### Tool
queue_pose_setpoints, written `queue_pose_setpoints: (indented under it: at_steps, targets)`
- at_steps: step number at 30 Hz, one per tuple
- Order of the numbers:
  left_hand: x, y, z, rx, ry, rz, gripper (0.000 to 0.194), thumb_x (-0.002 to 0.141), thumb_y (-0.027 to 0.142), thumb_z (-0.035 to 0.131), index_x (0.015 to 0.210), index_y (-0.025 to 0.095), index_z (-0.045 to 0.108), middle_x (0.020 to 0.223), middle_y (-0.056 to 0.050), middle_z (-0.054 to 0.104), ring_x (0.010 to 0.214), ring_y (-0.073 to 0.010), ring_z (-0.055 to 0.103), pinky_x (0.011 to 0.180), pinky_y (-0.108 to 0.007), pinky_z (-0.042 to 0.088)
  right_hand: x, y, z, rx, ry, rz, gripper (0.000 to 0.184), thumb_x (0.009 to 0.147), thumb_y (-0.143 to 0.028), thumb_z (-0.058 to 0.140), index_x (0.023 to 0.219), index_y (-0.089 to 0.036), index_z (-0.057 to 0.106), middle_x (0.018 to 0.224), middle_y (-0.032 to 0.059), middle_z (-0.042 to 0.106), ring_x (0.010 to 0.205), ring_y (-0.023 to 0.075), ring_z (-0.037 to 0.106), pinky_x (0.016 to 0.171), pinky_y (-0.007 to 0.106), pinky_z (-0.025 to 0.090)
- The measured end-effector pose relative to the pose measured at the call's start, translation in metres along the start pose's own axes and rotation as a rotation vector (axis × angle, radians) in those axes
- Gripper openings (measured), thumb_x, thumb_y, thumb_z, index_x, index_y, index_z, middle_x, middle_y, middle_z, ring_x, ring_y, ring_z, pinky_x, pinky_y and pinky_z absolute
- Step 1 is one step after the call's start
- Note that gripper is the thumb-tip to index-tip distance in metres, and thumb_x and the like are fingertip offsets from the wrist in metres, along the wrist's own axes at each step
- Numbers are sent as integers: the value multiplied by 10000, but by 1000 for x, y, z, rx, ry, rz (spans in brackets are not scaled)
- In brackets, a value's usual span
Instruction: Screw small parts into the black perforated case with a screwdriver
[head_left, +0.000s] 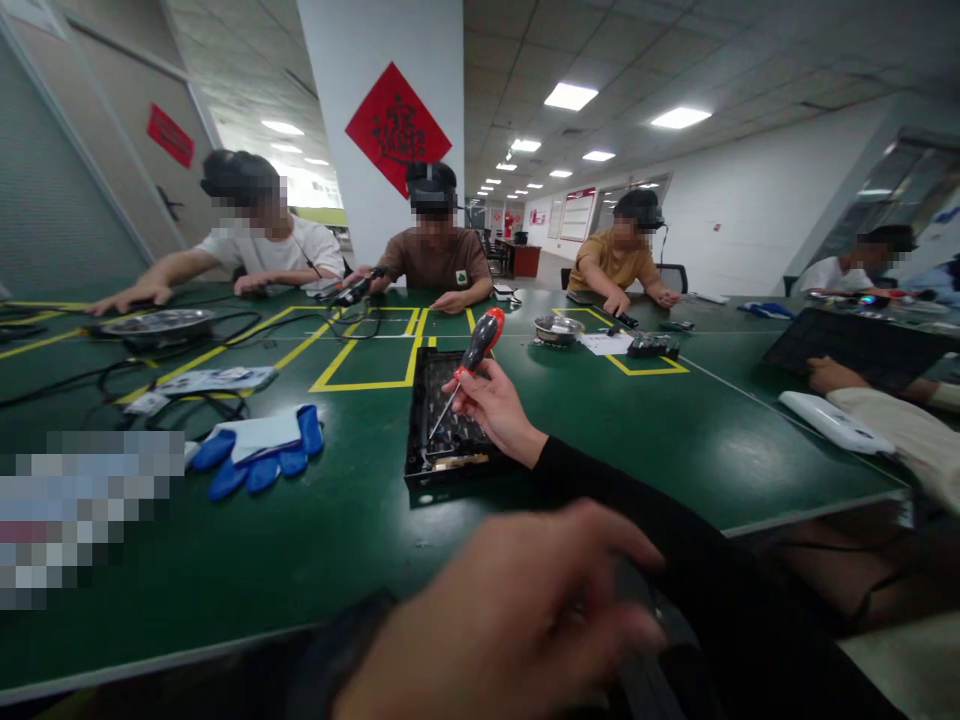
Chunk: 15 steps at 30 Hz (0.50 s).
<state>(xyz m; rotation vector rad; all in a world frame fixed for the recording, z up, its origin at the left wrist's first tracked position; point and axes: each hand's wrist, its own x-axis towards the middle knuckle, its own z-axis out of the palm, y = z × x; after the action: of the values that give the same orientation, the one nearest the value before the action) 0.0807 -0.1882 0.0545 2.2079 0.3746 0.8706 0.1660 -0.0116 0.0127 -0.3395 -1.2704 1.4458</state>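
Observation:
My right hand [491, 408], in a black sleeve, is closed around a screwdriver [482, 340] with a dark grey and red handle. The handle tilts up to the right, while its thin metal shaft points down over an open-topped black case [417, 415]. That shallow case lies on the green table and has a metallic strip near its front edge; what it is I cannot make out. Close to the camera, my left hand [510, 610] is smeared by motion. It is over or in front of my right forearm, with finger and thumb showing a gap.
Blue gloves [262, 465] with a white pad lie left of the case on the green table [360, 540]. Cables [112, 375] and a round metal dish [161, 323] are farther left. Another dish [559, 328] stands beyond. Several people sit around; a white device [836, 422] is at right.

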Motion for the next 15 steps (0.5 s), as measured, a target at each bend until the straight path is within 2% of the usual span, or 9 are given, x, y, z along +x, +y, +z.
queue_pose_setpoints:
  at_steps: [3, 4, 5, 6, 8, 12, 15]
  targets:
    - [27, -49, -69, 264, 534, -112, 219, 848, 322, 526, 1035, 208, 534, 775, -1, 549, 663, -114, 504, 613, -237, 419, 2, 3, -1, 26, 34, -13, 348, 720, -325, 681, 947, -209, 444, 741, -36, 627, 574, 81, 570, 554, 204, 467]
    - [30, -69, -89, 336, 628, -143, 243, 820, 337, 563, 1010, 188, 546, 750, 4, 545, 649, -111, 496, 605, -231, 407, 2, 3, -1, 26, 32, -15, 349, 719, -328, 682, 947, -211, 444, 716, -43, 617, 561, 80, 567, 548, 202, 465]
    - [31, -87, -106, 362, 633, -169, 264, 798, 357, 586, 986, 174, 558, 723, 10, 545, 634, -109, 491, 593, -226, 398, 2, 3, -1, 22, 22, -14, 341, 727, -330, 676, 947, -212, 443, 694, -48, 608, 546, 77, 562, 540, 200, 461]
    - [30, -104, -118, 350, 590, -205, 278, 790, 379, 589, 966, 164, 571, 712, 9, 554, 629, -110, 496, 588, -224, 397, 2, 3, -2, 13, 9, -12, 329, 737, -334, 666, 945, -212, 442, 675, -51, 601, 531, 75, 556, 532, 198, 457]
    - [22, -128, -132, 295, 480, -263, 298, 799, 407, 563, 957, 155, 589, 801, -19, 609, 705, -129, 543, 647, -239, 425, 2, 2, -2, 1, -5, -17, 305, 756, -339, 647, 938, -211, 437, 669, -47, 601, 526, 73, 556, 531, 196, 455]
    - [3, -142, -127, 329, 341, -261, 320, 761, 418, 606, 953, 161, 615, 887, -33, 644, 814, -164, 573, 773, -286, 433, 1, 0, 0, -3, -27, -20, 282, 773, -338, 630, 927, -213, 430, 728, -29, 630, 537, 69, 558, 552, 206, 469]
    - [-6, -144, -117, 384, 352, -255, 293, 760, 423, 607, 883, 158, 633, 832, -28, 647, 783, -162, 576, 761, -281, 428, 0, -1, 1, -11, -41, -18, 259, 787, -325, 616, 947, -216, 445, 779, -16, 647, 547, 66, 556, 559, 206, 471]
